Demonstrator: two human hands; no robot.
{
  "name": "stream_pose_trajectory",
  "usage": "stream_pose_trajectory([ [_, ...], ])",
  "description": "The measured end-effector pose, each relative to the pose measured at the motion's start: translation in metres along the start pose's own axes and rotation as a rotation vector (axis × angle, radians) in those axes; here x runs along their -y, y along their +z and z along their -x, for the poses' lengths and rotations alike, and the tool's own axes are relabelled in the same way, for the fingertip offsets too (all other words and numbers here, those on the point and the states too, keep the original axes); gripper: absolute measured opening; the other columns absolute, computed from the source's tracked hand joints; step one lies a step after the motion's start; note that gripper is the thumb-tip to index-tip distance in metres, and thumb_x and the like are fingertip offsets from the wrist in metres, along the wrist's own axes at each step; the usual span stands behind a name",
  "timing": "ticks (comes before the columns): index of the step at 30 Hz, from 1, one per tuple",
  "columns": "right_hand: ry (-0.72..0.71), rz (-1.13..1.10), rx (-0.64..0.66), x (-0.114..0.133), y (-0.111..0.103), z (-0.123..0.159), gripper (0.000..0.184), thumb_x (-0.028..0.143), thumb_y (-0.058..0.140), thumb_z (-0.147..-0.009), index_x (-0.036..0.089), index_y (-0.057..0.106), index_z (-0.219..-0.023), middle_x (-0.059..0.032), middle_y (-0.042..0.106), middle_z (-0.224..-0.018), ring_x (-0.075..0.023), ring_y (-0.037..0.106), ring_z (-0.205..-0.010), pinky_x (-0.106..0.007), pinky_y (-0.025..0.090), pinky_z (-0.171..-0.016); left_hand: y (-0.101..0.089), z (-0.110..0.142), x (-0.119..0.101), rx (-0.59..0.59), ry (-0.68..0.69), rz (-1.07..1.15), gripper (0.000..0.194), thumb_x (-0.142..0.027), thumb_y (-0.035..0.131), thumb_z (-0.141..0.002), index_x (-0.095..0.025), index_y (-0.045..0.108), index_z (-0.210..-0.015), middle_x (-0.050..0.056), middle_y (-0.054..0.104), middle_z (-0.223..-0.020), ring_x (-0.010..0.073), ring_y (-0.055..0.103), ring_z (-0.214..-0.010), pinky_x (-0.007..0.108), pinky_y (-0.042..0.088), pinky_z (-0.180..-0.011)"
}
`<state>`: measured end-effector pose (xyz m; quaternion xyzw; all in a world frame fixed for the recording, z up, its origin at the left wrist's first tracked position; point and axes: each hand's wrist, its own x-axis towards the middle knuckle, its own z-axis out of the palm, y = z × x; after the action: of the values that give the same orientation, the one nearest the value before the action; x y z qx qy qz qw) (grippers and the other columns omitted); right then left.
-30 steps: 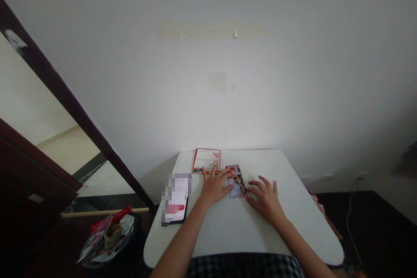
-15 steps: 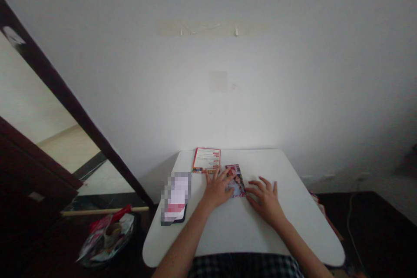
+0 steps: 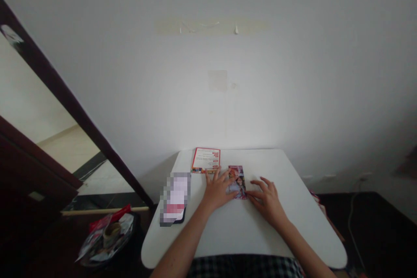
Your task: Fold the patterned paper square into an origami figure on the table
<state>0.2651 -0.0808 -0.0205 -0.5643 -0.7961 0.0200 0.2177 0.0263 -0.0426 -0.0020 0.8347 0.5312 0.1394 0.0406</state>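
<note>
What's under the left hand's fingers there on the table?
The fingers of the left hand lie across the left edge of a glossy picture card, with the palm on the white table. The card's printing beneath the fingers is covered and cannot be seen.

Left hand [image 3: 217,191] and right hand [image 3: 265,200] are positioned palm down, fingers spread and extended, with a narrow gap between them. Left-hand fingers point toward 1 o'clock; right-hand fingers point toward 10 o'clock. Bare left forearm [image 3: 185,243] enters from 7 o'clock; bare right forearm [image 3: 301,247] enters from 5 o'clock.
</note>
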Motion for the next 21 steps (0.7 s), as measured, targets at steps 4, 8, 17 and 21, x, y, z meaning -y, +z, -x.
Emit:
stream_pose_trajectory([
  [4, 0.056, 0.027, -0.008, 0.001, -0.001, -0.006, 0.022, 0.041, 0.057, -0.092, 0.049, 0.072, -0.105, 0.001, 0.057, -0.133, -0.0339, 0.034, -0.137, -0.065, 0.025, -0.112, 0.001, -0.001, 0.001, 0.021, 0.002, -0.004, 0.063, -0.073, 0.048, -0.083, -0.056, 0.037, -0.142, -0.008, 0.035, -0.158, 0.0384, 0.018, -0.148, 0.079, -0.008, -0.109],
  [8, 0.078, 0.046, -0.001, 0.001, -0.003, -0.019, 0.021, 0.042, 0.059, -0.091, 0.05, 0.071, -0.105, 0.002, 0.055, -0.135, -0.0327, 0.03, -0.139, -0.065, 0.019, -0.114, 0.002, -0.002, 0.002, 0.012, -0.005, -0.008, 0.063, -0.073, 0.049, -0.082, -0.057, 0.037, -0.141, -0.009, 0.036, -0.158, 0.0389, 0.019, -0.147, 0.08, -0.007, -0.109],
  [17, 0.21, 0.026, -0.002, -0.006, 0.006, -0.052, 0.021, 0.045, 0.055, -0.093, 0.052, 0.069, -0.107, 0.0035, 0.053, -0.138, -0.0308, 0.03, -0.14, -0.063, 0.021, -0.113, 0.002, -0.003, 0.003, 0.025, -0.013, -0.007, 0.064, -0.074, 0.049, -0.082, -0.057, 0.035, -0.142, -0.009, 0.035, -0.158, 0.0385, 0.018, -0.148, 0.077, -0.008, -0.111],
  [21, 0.247, 0.043, -0.008, -0.005, 0.006, -0.062, 0.022, 0.048, 0.055, -0.093, 0.051, 0.069, -0.109, 0.0032, 0.05, -0.141, -0.0308, 0.029, -0.14, -0.062, 0.02, -0.113, 0.001, -0.003, 0.003, 0.032, -0.006, 0.016, 0.063, -0.075, 0.047, -0.082, -0.059, 0.033, -0.142, -0.01, 0.036, -0.157, 0.0383, 0.017, -0.148, 0.079, -0.012, -0.108],
])
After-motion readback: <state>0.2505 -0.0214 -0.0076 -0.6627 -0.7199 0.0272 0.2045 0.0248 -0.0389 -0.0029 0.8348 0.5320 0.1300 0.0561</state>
